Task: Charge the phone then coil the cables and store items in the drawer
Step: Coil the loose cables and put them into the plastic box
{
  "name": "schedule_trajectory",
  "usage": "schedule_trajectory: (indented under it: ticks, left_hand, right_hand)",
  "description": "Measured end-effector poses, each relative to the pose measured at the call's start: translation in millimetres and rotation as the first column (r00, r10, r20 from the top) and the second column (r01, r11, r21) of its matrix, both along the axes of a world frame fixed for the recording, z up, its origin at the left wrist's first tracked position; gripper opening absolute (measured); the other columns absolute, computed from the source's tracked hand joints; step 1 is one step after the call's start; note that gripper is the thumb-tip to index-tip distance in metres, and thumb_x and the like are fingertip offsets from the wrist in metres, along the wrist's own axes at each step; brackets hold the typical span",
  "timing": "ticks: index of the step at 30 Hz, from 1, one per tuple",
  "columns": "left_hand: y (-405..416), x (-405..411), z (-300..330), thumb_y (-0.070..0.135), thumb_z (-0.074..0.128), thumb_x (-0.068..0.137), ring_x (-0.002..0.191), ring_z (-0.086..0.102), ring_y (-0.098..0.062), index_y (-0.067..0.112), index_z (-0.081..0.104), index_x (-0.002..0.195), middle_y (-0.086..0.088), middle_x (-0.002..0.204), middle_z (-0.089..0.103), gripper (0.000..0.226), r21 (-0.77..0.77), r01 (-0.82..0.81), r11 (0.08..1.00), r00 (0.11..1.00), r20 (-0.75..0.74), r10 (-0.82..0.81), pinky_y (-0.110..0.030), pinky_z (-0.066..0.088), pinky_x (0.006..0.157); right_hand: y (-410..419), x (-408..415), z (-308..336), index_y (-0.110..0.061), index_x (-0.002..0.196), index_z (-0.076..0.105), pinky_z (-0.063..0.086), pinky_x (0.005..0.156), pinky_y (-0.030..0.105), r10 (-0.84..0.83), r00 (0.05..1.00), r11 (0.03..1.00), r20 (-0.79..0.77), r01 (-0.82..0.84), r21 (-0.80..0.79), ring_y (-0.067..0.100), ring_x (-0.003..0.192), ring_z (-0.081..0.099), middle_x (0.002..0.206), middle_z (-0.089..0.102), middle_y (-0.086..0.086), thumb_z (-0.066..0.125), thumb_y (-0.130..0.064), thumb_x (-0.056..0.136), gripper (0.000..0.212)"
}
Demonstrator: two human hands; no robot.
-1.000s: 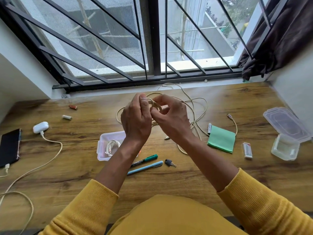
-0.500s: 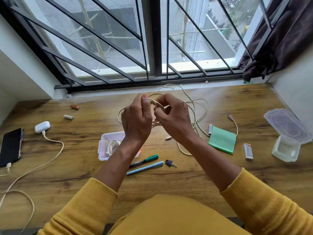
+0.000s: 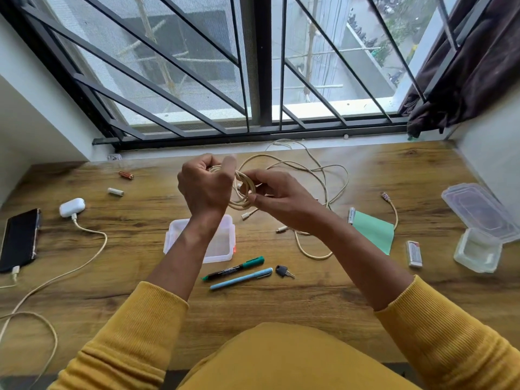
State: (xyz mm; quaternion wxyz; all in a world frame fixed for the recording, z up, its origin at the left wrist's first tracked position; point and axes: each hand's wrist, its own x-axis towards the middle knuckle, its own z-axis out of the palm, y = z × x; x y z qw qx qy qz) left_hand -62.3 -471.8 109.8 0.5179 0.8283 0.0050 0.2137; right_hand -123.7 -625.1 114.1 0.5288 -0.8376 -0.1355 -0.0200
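The cream cable coil point(image 3: 242, 190) is up in the air in the middle of the frame, held between two hands. The left hand point(image 3: 206, 184) is curled tight around one side of the loops, so they do not spring open. The right hand point(image 3: 277, 197) pinches the other side with its fingertips, likely to guide the next turn. One plug end point(image 3: 249, 214) hangs down just under the coil. The cable looks thin, round and bendy, like a soft string.

More loose cable point(image 3: 315, 175) lies in messy loops on the wooden desk point(image 3: 323, 299) behind the hands, up toward the window. It is not coiled yet, I think.

Just below the hands sits a clear plastic box point(image 3: 222, 243) with a pinkish rim. It is open on top, maybe ready for small things.

At the far left edge lies the black phone point(image 3: 18, 239), flat and shiny, with a plug in its bottom end. A white charger cable point(image 3: 84, 260) runs from that side to a smooth white plug block point(image 3: 72, 207). So the charging part looks done.

Below the box lie a green-capped marker point(image 3: 235, 268), a light blue pen point(image 3: 242, 278) and a small key point(image 3: 284, 271). A green paper pad point(image 3: 372, 230) lies to the right. No drawer shows anywhere.
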Motion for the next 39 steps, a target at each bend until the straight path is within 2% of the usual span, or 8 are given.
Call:
schedule_trajectory:
  ticks: [9,16,20,24,26,30,35,39]
  left_hand:
    - [1.4,8.6,1.4,0.019,0.064,0.073,0.050,0.022,-0.015,0.016,0.035,0.048,0.007,0.046,0.027,0.039,-0.095,-0.016,0.995,1.000,-0.028,0.014,-0.031,0.023,0.052]
    - [-5.3,-2.6,-5.2,0.024,0.063,0.087,0.045,0.031,-0.011,0.017,0.038,0.052,0.011,0.042,0.036,0.045,-0.031,-0.013,0.999,0.998,-0.059,0.011,-0.031,0.025,0.049]
    - [-15.5,-10.6,-9.4,0.032,0.058,0.095,0.046,0.033,-0.009,0.019,0.043,0.054,0.010,0.044,0.042,0.046,-0.155,-0.084,0.984,0.986,-0.155,0.060,-0.034,0.030,0.053]
    - [-27.7,-18.9,-12.5,0.041,0.050,0.100,0.055,0.042,-0.014,0.022,0.045,0.057,0.007,0.053,0.048,0.047,-0.257,-0.094,0.962,0.975,-0.218,0.037,-0.040,0.039,0.059]
    - [-29.9,-23.0,-13.9,0.046,0.046,0.103,0.056,0.045,-0.017,0.021,0.046,0.059,0.005,0.056,0.050,0.050,-0.209,-0.040,0.977,0.975,-0.221,-0.007,-0.041,0.040,0.059]
    - [-28.8,-27.4,-12.6,0.042,0.046,0.111,0.054,0.046,-0.014,0.020,0.047,0.058,0.004,0.055,0.051,0.057,0.009,0.049,0.999,0.976,-0.213,-0.046,-0.037,0.034,0.057]
    - [-26.8,-28.0,-8.6,0.046,0.037,0.112,0.063,0.061,-0.014,0.017,0.067,0.071,0.002,0.065,0.066,0.058,0.189,0.167,0.968,0.983,-0.103,-0.150,-0.036,0.044,0.060]
    - [-20.9,-26.0,-9.3,0.043,0.041,0.109,0.069,0.065,-0.016,0.020,0.067,0.093,0.004,0.072,0.066,0.039,0.155,0.318,0.935,0.948,-0.054,-0.313,-0.043,0.053,0.063]
  right_hand:
    - [-4.7,11.4,4.1,-0.011,0.127,0.071,0.062,0.093,0.039,0.009,1.000,1.000,-0.015,-0.009,0.023,0.021,0.097,0.073,0.102,0.074,0.006,0.072,0.007,0.091,0.041]
    - [-4.9,4.5,-4.5,0.004,0.127,0.067,0.060,0.096,0.058,0.014,0.993,0.962,-0.119,0.019,0.272,0.043,0.103,0.071,0.110,0.069,0.029,0.064,0.000,0.094,0.034]
    - [8.3,-1.1,-11.4,0.000,0.129,0.065,0.056,0.095,0.048,-0.012,0.987,0.943,-0.160,0.065,0.327,0.022,0.098,0.066,0.108,0.066,0.022,0.054,-0.015,0.101,0.033]
    - [19.8,-1.4,-14.9,-0.001,0.136,0.062,0.058,0.092,0.041,-0.161,0.971,0.909,-0.179,0.216,0.357,0.018,0.100,0.070,0.112,0.067,0.015,0.043,0.011,0.103,0.040]
    - [20.1,0.5,-13.8,-0.003,0.134,0.065,0.060,0.086,0.039,-0.242,0.950,0.872,-0.199,0.302,0.385,0.025,0.093,0.070,0.108,0.067,0.013,0.039,0.016,0.099,0.048]
    - [14.4,4.9,-12.5,-0.006,0.128,0.071,0.050,0.076,0.021,-0.325,0.931,0.864,-0.169,0.364,0.348,0.001,0.086,0.061,0.105,0.069,0.000,0.041,0.017,0.091,0.053]
    - [14.7,6.3,-10.9,-0.012,0.112,0.077,0.057,0.097,0.047,-0.414,0.904,0.841,-0.107,0.425,0.334,0.017,0.109,0.068,0.111,0.075,0.005,0.043,-0.003,0.083,0.046]
    - [12.9,7.0,-6.1,-0.019,0.105,0.077,0.054,0.095,0.046,-0.442,0.886,0.826,-0.139,0.463,0.321,0.015,0.111,0.062,0.115,0.067,0.006,0.048,-0.017,0.079,0.039]
